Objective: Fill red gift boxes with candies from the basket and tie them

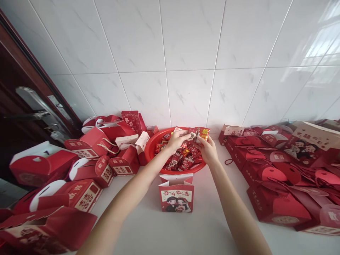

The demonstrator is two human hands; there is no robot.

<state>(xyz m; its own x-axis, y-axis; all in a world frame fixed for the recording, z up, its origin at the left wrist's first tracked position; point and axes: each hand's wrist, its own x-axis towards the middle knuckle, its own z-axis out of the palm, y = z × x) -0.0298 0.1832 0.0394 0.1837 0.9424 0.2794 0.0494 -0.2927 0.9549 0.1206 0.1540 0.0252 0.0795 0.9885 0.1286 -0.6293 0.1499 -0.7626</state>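
Observation:
Above a red plastic basin [149, 150], both my hands are raised over a heap of wrapped candies [176, 159]. My left hand [177, 141] pinches a dark red candy packet [192, 134] at its fingertips. In my right hand [209, 150] is a red packet with gold print [204, 132], gripped between thumb and fingers. The two packets are side by side, and their lower edges are partly covered by my fingers. In front of the basin stands an upright red gift box [176, 199], its top open, with a cartoon couple printed on it.
Red gift boxes [87, 198] crowd the left side, several with open tops. Rows of closed red boxes [278, 205] with cords fill the right. A tiled wall [188, 99] rises behind the white tabletop [170, 233]; a door handle [39, 106] is at far left.

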